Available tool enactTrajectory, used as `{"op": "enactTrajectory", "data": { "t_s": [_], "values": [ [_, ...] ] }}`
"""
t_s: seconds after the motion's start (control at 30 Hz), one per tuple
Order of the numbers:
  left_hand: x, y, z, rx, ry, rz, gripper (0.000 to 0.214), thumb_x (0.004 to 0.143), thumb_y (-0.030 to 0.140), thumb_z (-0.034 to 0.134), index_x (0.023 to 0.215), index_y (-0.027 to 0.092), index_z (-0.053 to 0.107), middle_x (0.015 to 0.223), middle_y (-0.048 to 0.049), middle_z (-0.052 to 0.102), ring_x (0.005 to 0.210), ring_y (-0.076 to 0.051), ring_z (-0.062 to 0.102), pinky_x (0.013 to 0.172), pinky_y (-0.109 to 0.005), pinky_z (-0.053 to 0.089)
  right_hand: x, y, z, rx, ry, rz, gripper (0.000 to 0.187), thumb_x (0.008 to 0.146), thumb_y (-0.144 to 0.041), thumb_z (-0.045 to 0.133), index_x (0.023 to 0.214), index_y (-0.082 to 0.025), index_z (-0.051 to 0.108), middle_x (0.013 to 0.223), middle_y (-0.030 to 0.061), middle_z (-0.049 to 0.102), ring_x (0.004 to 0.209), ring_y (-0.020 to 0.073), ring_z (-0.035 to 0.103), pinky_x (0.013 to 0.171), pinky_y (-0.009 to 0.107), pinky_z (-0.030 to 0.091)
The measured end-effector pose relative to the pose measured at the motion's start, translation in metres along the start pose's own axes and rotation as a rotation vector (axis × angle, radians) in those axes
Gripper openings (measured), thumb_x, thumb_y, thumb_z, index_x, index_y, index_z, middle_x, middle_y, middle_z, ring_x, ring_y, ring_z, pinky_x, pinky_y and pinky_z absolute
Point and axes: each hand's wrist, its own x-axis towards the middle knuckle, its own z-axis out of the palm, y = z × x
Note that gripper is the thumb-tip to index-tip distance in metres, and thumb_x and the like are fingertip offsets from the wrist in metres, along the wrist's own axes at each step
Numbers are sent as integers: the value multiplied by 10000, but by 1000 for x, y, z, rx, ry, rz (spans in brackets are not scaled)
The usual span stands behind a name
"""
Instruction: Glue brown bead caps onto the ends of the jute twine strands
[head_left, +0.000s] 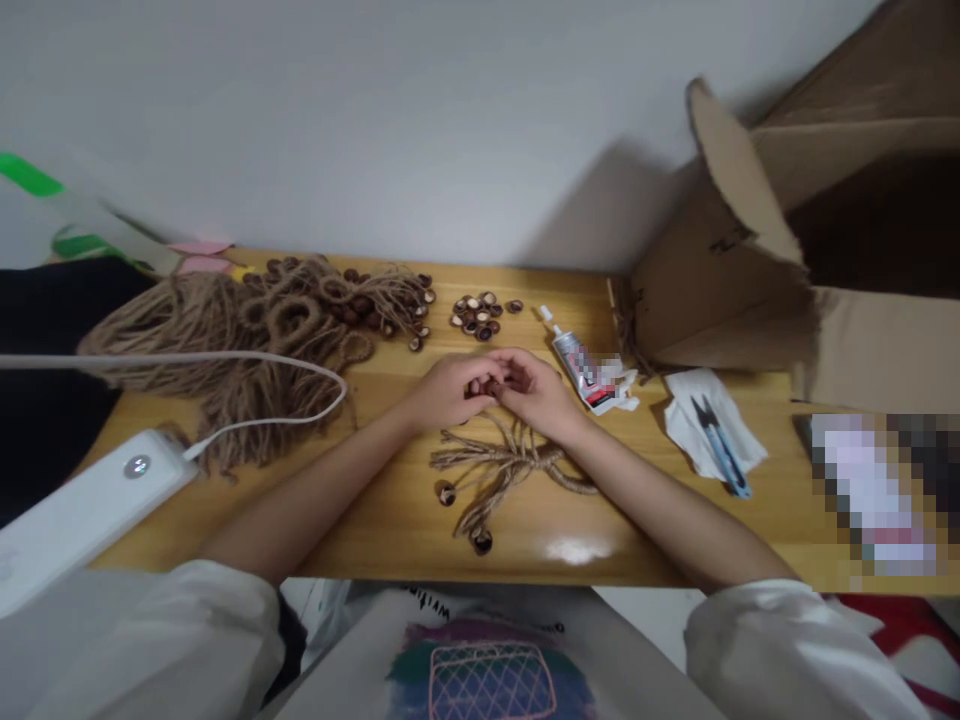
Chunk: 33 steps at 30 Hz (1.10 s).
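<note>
My left hand and my right hand meet over the middle of the table, fingers curled together around a small dark brown nut shell, mostly hidden by the fingers. Below them lies a knotted bundle of jute cord with a loop at its right. Its strands fan out to the left and down, and some run up towards my hands. One shell lies by the strand ends at the left, and another shell sits at the lower strand end.
A big heap of jute cord with shells lies left, crossed by a white cable from a white device. Behind my hands are loose shells and an uncapped glue tube. Rightward are blue thread snips on tissue and a cardboard box.
</note>
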Motion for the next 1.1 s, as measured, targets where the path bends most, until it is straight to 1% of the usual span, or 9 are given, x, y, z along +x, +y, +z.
{"op": "enactTrajectory", "data": {
  "t_s": [0.17,0.3,0.4,0.5,0.63,0.73,0.87,0.97,1.1],
  "values": [
    [0,0,0,43,3,-4,131,721,169,590,846,158,626,690,9,611,613,-123,544,617,-233,424,3,-1,2,27,23,51,369,659,-115,558,1023,-160,522,906,22,652,860,134,646,863,281,520],
    [1,-2,-1,49,-9,-22,165,715,186,566,861,163,638,684,13,606,604,-124,537,608,-231,423,5,-5,2,54,29,98,322,682,-100,576,996,-151,526,868,10,642,805,117,636,850,271,518],
    [1,0,-1,45,-15,-30,169,721,225,573,863,163,640,701,7,619,606,-125,539,610,-233,432,7,-8,2,85,54,123,331,652,-54,584,967,-144,534,843,-5,634,777,100,623,832,246,511],
    [1,2,-2,34,-18,-42,184,720,242,580,875,165,639,712,2,632,605,-127,544,599,-234,437,8,-10,1,103,43,142,358,626,-16,574,961,-140,544,828,-17,636,779,96,621,846,244,503],
    [1,1,-1,18,-18,-39,181,715,243,577,869,166,634,697,7,620,603,-124,541,598,-233,440,7,-11,1,108,29,141,376,619,-17,595,973,-135,547,836,-13,641,803,112,628,880,272,499],
    [1,0,-1,10,-12,-32,164,713,250,573,844,168,627,678,13,606,601,-121,537,597,-231,438,6,-9,1,99,46,124,374,628,-21,586,979,-143,546,861,-6,646,832,122,634,892,281,501],
    [1,-1,0,5,2,-32,158,711,276,589,824,170,620,667,18,598,597,-114,528,597,-225,432,6,-7,1,92,51,118,395,615,-6,560,984,-147,550,871,-8,648,836,120,635,901,278,497],
    [1,-1,-1,-5,1,-32,181,705,297,609,832,170,623,671,19,598,599,-112,524,601,-224,433,7,-7,-1,93,29,110,392,610,-10,572,978,-145,555,862,-12,648,825,113,631,893,269,499],
    [1,-1,-1,4,6,-39,185,694,297,618,825,168,626,675,17,603,598,-112,521,603,-227,435,6,-9,0,90,38,115,388,606,-16,587,968,-153,554,863,-17,645,826,107,627,903,266,497]
  ]
}}
